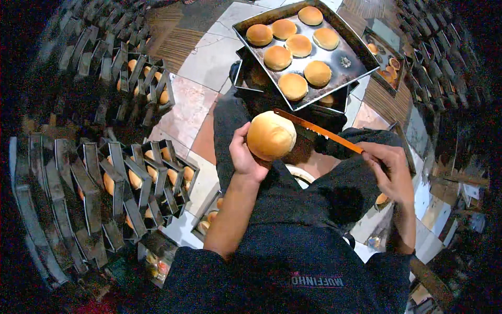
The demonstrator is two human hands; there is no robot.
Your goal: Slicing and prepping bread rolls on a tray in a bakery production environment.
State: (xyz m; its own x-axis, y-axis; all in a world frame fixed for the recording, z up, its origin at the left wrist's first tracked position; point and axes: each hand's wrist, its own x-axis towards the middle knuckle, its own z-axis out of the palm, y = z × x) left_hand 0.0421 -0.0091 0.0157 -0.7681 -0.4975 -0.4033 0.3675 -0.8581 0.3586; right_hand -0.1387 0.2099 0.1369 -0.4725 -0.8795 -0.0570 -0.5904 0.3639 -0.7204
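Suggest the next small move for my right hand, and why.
Probably draw the orange blade gently across the bun: your right hand grips one end, the tip lies by the bun's edge, and your left hand cups the bun.

Noting stacked dark metal trays (pixel 63 172) well left of the left hand (pixel 249 157), holding rows of golden buns (pixel 135 179). Spotting a second tray stack (pixel 123 70) farther off, ahead and left of that hand. Seeing another, dimmer stack (pixel 439 57) ahead and right of the right hand (pixel 389 165). Also seeing pale floor tiles (pixel 209 57) and a brown striped panel (pixel 172 60) ahead-left of the left hand.
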